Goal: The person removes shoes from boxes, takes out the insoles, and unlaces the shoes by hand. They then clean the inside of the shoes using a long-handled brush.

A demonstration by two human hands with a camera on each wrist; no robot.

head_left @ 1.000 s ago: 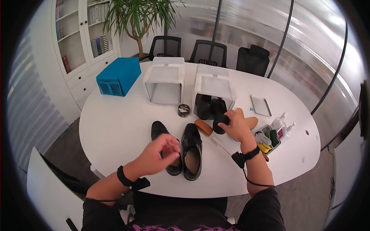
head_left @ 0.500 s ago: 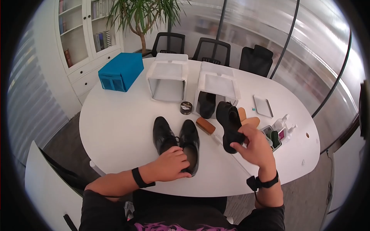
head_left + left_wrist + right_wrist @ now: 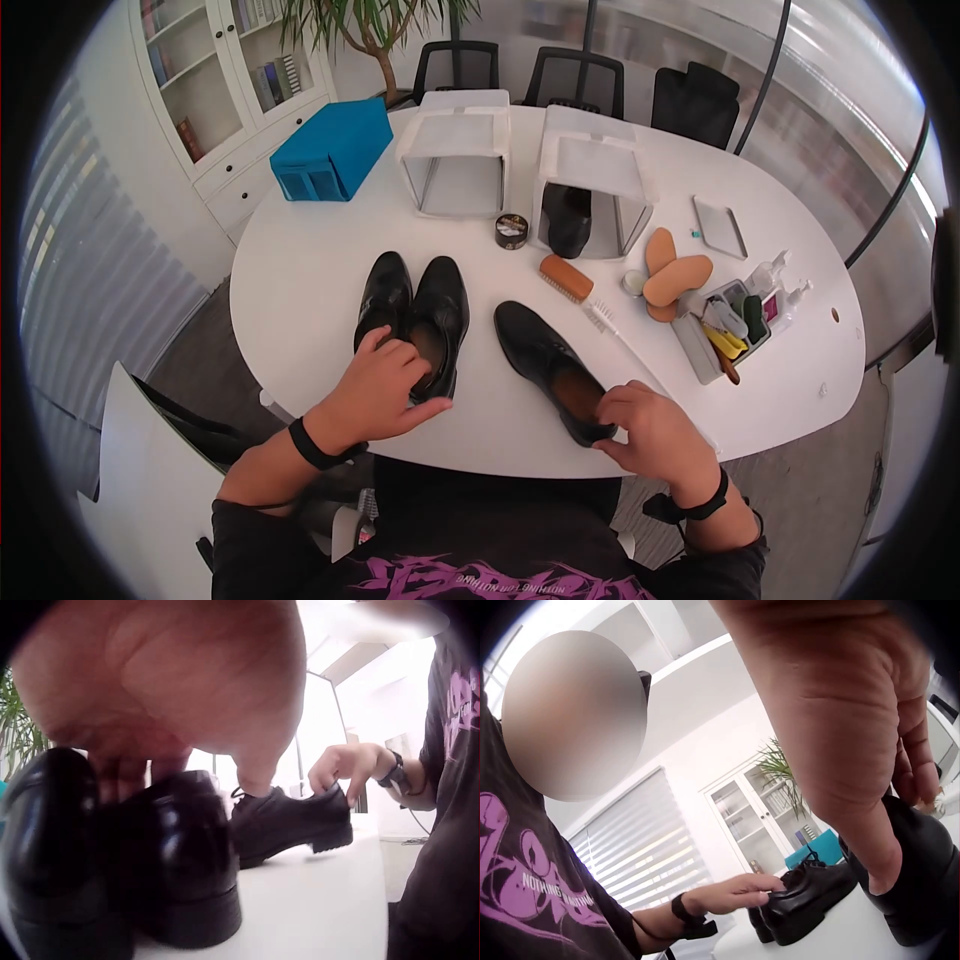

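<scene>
Two black leather lace-up shoes stand side by side at the table's front left, a left one (image 3: pixel 386 285) and a right one (image 3: pixel 441 290). My left hand (image 3: pixel 372 392) lies over their openings, its fingers loosely extended onto the shoes and the thumb out to the side. A third black shoe (image 3: pixel 535 340) is to the right, toe pointing away and to the left. With thumb and fingers, my right hand (image 3: pixel 655 430) grips it at the heel. In the left wrist view, that shoe's heel (image 3: pixel 331 838) is tilted slightly up off the white table (image 3: pixel 330 892).
Another black shoe (image 3: pixel 568 220) stands in the right white box (image 3: pixel 597 165), beside a second white box (image 3: pixel 455 140) and a blue box (image 3: pixel 335 150). Shoe-polish tin (image 3: pixel 511 231), wooden brush (image 3: pixel 566 277), white long-handled brush (image 3: pixel 625 345), tan insoles (image 3: pixel 680 280) and a grey caddy (image 3: pixel 697 350) lie nearby.
My right hand has brought a shoe from the right white box to the table's front. The pair under my left hand has shifted left, and the head view has tilted down.
</scene>
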